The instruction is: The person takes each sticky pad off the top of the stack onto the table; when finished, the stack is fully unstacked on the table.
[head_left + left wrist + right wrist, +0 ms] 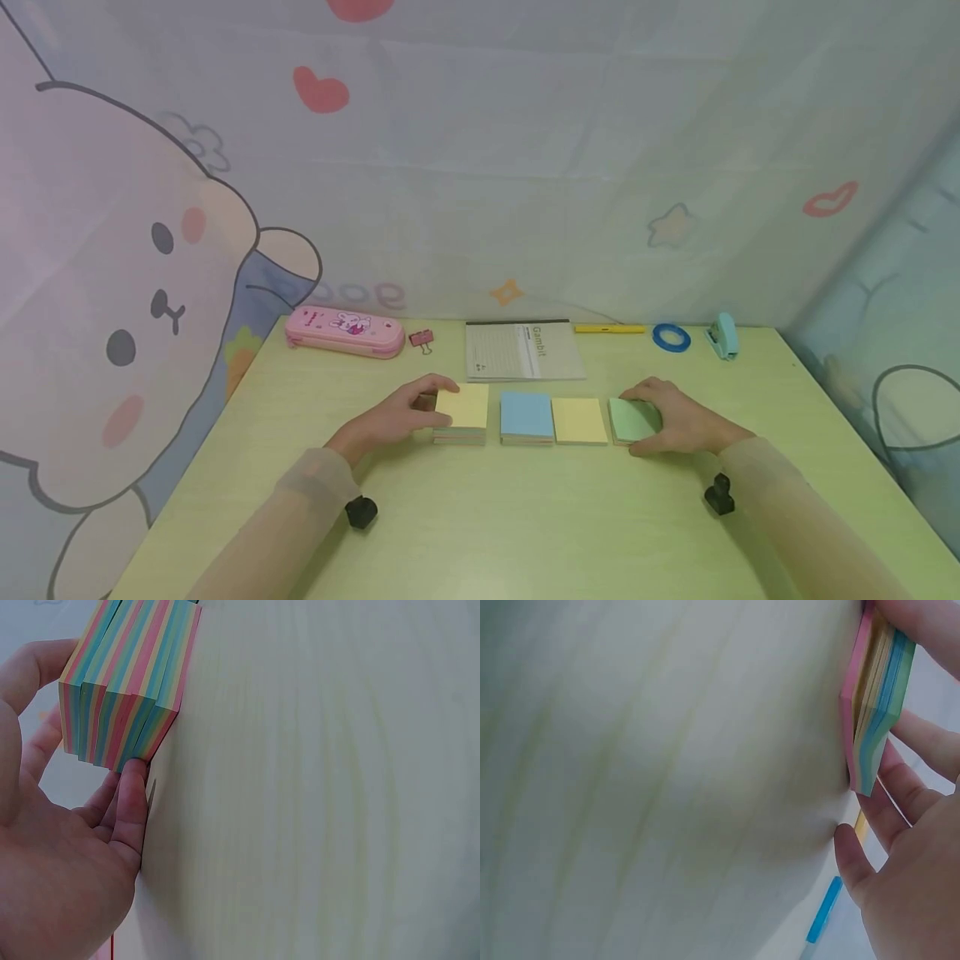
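My left hand (pixel 397 414) grips a thick stack of sticky notes (pixel 465 408), yellow on top, between thumb and fingers at its left side. Its striped pink, yellow, green and blue edges (pixel 124 712) show in the left wrist view. Over on the right, my right hand (pixel 678 421) holds a thinner sticky note pad (pixel 630 419), green on top, with the thumb at its near edge and fingers at the far one. A pink bottom layer (pixel 850 712) shows in the right wrist view. Between the hands lie a blue-topped pad (pixel 527 414) and a yellow pad (pixel 580 421), side by side.
Along the table's back edge are a pink pencil case (pixel 345 332), a binder clip (pixel 422 340), a notepad (pixel 517 352), a yellow pen-like item (pixel 610 329), a blue tape ring (pixel 660 344) and a mint stapler (pixel 723 337). Printed cloth (pixel 487 167) hangs behind.
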`<state>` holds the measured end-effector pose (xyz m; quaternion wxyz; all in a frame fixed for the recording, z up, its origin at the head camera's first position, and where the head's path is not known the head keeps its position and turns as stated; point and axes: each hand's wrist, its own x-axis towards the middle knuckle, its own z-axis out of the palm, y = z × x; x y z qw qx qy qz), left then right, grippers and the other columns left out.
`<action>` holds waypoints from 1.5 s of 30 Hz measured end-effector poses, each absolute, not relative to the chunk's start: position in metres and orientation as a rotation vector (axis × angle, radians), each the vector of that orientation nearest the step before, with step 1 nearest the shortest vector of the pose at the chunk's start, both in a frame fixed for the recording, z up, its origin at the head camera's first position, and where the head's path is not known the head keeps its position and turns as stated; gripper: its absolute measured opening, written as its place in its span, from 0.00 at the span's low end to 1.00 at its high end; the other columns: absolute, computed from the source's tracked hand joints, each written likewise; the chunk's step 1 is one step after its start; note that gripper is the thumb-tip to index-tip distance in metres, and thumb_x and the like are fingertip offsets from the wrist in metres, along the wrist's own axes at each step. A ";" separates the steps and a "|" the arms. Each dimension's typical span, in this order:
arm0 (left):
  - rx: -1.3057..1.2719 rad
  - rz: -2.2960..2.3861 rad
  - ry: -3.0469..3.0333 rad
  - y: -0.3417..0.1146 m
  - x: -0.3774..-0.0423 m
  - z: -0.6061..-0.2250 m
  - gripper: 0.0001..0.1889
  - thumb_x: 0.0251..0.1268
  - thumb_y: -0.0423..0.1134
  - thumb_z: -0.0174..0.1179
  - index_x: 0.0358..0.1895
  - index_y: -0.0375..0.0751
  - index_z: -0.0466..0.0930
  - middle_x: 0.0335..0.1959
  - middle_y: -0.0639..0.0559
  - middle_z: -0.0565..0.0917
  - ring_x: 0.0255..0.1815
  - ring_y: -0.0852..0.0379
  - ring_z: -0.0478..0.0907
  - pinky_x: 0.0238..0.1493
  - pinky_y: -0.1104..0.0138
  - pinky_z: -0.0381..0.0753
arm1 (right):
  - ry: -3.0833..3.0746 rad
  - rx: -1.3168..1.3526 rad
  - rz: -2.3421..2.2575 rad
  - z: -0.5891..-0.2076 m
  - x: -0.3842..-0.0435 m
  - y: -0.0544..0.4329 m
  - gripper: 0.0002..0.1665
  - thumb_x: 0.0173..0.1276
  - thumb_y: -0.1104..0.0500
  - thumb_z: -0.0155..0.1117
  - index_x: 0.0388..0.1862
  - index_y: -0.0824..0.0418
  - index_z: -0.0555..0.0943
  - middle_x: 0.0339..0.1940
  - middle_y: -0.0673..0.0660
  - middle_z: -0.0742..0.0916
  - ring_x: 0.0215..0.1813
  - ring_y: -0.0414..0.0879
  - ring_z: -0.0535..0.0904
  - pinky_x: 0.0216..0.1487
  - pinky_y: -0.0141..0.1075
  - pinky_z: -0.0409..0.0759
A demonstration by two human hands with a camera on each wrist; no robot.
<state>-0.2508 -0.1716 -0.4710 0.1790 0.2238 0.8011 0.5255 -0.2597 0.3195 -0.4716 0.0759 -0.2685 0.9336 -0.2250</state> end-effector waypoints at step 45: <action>0.612 1.489 2.261 -0.172 -0.253 -0.474 0.25 0.73 0.40 0.67 0.71 0.48 0.73 0.64 0.44 0.73 0.49 0.48 0.69 0.52 0.56 0.70 | 2.797 -0.782 -0.661 -0.467 -0.261 0.308 0.54 0.58 0.34 0.80 0.76 0.60 0.73 0.67 0.62 0.76 0.69 0.61 0.69 0.66 0.65 0.71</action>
